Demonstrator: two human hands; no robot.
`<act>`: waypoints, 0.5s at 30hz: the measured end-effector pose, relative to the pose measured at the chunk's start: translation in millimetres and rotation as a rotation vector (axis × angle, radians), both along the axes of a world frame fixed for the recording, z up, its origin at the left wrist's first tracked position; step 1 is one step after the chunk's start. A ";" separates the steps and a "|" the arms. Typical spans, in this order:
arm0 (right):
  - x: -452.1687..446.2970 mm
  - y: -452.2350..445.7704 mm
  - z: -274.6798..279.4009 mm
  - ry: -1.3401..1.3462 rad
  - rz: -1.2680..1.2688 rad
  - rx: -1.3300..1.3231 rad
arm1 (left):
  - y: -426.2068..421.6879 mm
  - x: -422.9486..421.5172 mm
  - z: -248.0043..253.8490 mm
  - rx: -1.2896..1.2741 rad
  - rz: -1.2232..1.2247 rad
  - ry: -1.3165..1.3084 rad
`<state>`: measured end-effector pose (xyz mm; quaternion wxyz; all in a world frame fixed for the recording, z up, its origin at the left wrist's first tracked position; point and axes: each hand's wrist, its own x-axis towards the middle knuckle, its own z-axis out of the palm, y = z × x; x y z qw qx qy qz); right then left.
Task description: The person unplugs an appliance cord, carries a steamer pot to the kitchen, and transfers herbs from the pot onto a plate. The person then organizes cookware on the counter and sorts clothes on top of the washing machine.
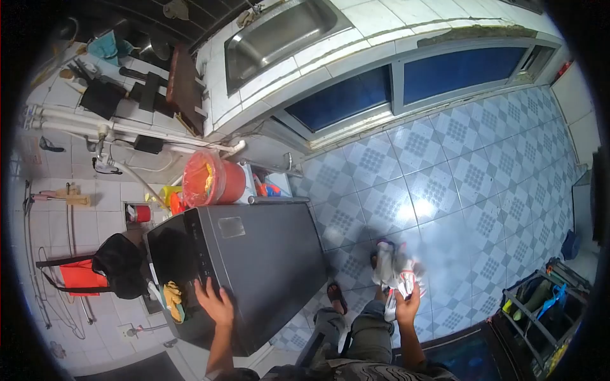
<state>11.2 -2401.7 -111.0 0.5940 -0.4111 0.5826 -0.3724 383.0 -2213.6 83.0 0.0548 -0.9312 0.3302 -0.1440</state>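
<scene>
My left hand [215, 305] is spread, fingers apart, at the front edge of a dark grey washing machine [267, 254], near its control strip. Yellow gloves [173, 298] lie on the machine's top, left of that hand. My right hand [407, 305] is closed around a bundle of whitish cloth [403, 276] with reddish edging. The cloth hangs above the tiled floor, in front of my legs, and its outline is partly blurred.
A red bucket [232, 183] with a plastic liner stands beyond the machine. A steel sink [279, 41] is set in the tiled counter. A metal rack [540, 311] holds items at the right. A black bag [119, 267] hangs on the left wall.
</scene>
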 end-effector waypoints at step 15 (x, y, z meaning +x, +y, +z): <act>16.5 -8.7 -28.1 -0.021 0.215 -0.086 | -3.0 -0.4 -1.7 0.031 0.027 -0.035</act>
